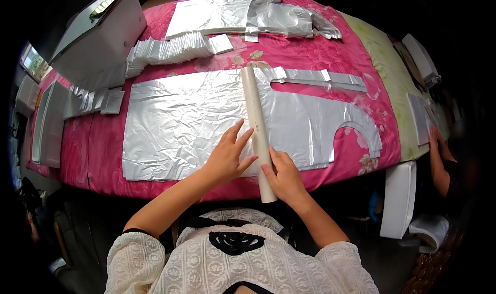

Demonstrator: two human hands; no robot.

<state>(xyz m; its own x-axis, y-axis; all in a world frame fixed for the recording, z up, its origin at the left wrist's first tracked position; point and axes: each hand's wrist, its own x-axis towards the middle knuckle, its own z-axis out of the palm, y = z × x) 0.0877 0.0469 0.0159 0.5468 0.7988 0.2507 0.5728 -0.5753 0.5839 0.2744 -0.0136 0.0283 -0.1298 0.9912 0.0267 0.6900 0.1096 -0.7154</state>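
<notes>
A long pale grey tube (254,113) lies across a flat stack of silvery plastic aprons (181,118), its near end sticking out past the table edge. My left hand (227,154) is open, fingers spread over the aprons just left of the tube, the fingertips close to its side. On the right, my right hand (285,176) holds the tube near its near end, thumb on top and fingers along its right side. The aprons' cut-out curves and straps (325,77) point to the right.
A second apron stack (212,15) lies at the far side of the pink flowered cloth (103,149). Rows of folded white packets (170,51) run beside a large white box (103,46). A white bin (50,123) stands left. Another person's hands (436,139) are at the far right.
</notes>
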